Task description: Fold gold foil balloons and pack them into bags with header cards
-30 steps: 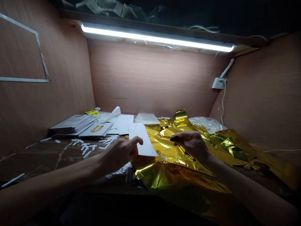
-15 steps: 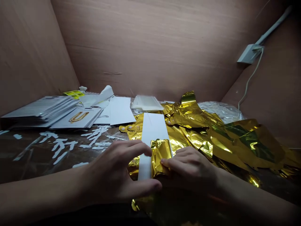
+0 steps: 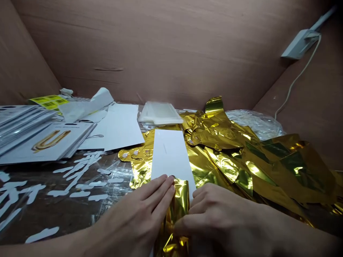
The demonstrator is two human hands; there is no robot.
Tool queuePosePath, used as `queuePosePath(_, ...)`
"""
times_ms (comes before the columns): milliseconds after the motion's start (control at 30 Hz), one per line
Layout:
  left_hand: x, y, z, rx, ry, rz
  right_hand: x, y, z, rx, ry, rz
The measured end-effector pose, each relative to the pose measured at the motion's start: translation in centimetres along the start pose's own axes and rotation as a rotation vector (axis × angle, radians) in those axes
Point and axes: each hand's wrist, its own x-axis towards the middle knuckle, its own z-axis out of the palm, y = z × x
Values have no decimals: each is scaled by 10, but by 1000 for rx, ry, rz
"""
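Note:
A long white card (image 3: 169, 151) lies on gold foil, pointing away from me. Over its near part runs a folded gold foil piece (image 3: 181, 194). My left hand (image 3: 146, 210) lies flat with its fingers stretched out together, fingertips on the foil's left edge and the card. On the right, my right hand (image 3: 214, 210) has its fingers curled, the thumb and bent index pressed on the foil's right side. The lower end of the foil runs down between both hands, partly hidden by them.
A large heap of gold foil (image 3: 262, 164) spreads to the right. Packets with a U picture (image 3: 50, 141) lie at the left, near white sheets (image 3: 123, 123), a clear plastic stack (image 3: 160, 113) and small white strips (image 3: 80, 194). A power socket (image 3: 300, 44) hangs on the wall.
My left hand has gone from a wide thumb-and-finger arch to lying flat on the foil and card. The foil piece and both hands sit lower in view. The view has shifted closer.

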Motion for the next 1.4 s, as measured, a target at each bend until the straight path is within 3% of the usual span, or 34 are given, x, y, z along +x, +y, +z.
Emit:
queuePosePath(100, -2, -7, 10, 61, 12, 42, 1, 4, -12, 32, 98, 122)
queuePosePath(233, -6, -14, 20, 86, 24, 20, 0, 6, -10, -2, 197, 211)
queuePosePath(767, -6, -9, 24, 79, 101, -109, 2, 17, -5, -15, 253, 182)
queuePosePath(1067, -5, -6, 19, 73, 88, -169, 5, 18, -3, -111, 323, 221)
queuePosePath(1400, -5, -8, 21, 107, 78, -136, 6, 22, 4, -82, 303, 216)
